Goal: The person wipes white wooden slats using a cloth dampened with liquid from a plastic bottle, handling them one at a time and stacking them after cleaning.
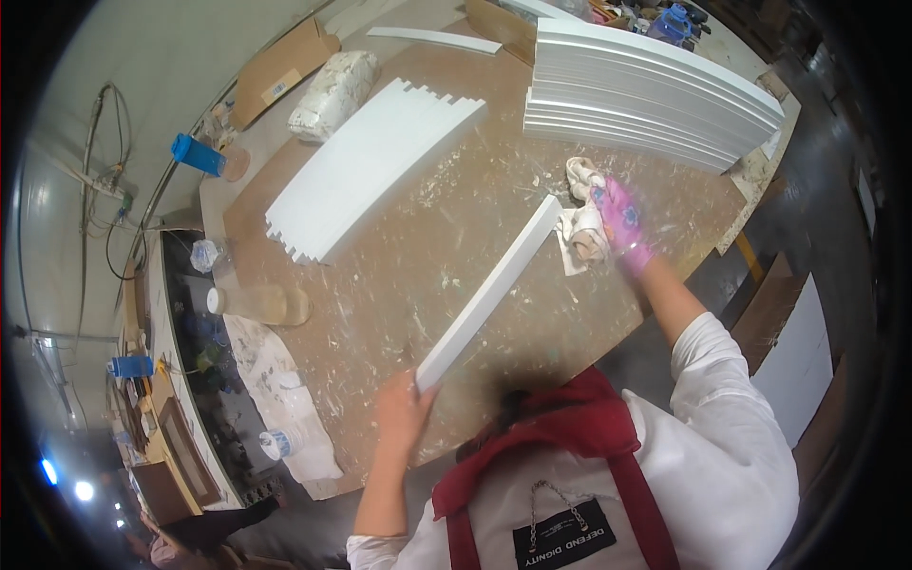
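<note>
A long white strip (489, 290) lies slantwise over the brown, paint-flecked worktable (532, 351). My bare left hand (401, 410) is closed round its near end. At the strip's far end, my right hand (622, 220), in a pink patterned glove, grips a crumpled, stained white cloth (587, 233). The cloth sits on the table right beside the strip's tip; whether they touch I cannot tell. Several similar white strips (375, 171) lie side by side at the far left, their ends uneven. A tall stack of white strips (636, 90) stands at the far right.
Along the left edge are a bottle of yellowish liquid (261, 306), a blue-topped bottle (199, 155) and a stained white sheet (271, 380). A white wrapped bundle (332, 95), a cardboard box (283, 71) and a lone strip (435, 38) lie at the back. Boards (798, 351) lean at the right.
</note>
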The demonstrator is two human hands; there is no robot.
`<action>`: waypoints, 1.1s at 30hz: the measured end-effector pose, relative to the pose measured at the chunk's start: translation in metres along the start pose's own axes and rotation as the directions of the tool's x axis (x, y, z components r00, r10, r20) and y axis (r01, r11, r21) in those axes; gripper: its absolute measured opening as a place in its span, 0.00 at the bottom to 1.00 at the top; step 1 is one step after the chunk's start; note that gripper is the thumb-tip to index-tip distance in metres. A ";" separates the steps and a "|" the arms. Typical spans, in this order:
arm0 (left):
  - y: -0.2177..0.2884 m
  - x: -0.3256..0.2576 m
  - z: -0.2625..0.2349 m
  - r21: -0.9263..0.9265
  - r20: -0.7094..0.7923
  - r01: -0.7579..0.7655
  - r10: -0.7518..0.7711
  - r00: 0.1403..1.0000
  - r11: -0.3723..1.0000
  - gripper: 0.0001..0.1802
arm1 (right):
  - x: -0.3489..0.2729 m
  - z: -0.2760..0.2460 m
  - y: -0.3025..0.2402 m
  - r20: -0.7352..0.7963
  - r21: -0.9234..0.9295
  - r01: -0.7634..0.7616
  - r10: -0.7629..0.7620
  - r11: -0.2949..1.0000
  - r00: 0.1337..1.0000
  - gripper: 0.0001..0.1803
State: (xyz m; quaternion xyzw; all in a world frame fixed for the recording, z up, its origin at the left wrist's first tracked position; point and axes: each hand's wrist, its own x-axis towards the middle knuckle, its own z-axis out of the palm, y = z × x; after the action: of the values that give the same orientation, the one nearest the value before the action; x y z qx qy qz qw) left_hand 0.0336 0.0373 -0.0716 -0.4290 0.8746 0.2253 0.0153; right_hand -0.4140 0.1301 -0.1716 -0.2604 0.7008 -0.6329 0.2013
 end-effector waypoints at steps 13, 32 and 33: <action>-0.044 0.182 -0.038 0.167 -0.393 -0.162 0.216 0.894 0.973 0.13 | -0.015 -0.001 -0.031 -0.073 -0.474 -0.063 0.032 0.878 0.997 0.24; 0.278 0.353 -0.107 0.235 -0.377 -0.800 0.810 0.448 0.552 0.42 | -0.036 -0.036 -0.085 0.237 0.510 -0.391 0.312 0.766 0.920 0.17; 0.306 0.365 -0.105 0.238 -0.354 -0.833 0.843 0.404 0.499 0.44 | -0.033 -0.049 -0.034 0.245 0.667 -0.309 0.192 0.677 0.950 0.19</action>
State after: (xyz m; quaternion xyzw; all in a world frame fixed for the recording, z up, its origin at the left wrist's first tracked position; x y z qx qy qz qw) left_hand -0.4106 -0.1146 0.0591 0.0291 0.9534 0.0923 -0.2856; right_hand -0.4141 0.1866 -0.1338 -0.1144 0.4209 -0.7941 0.4233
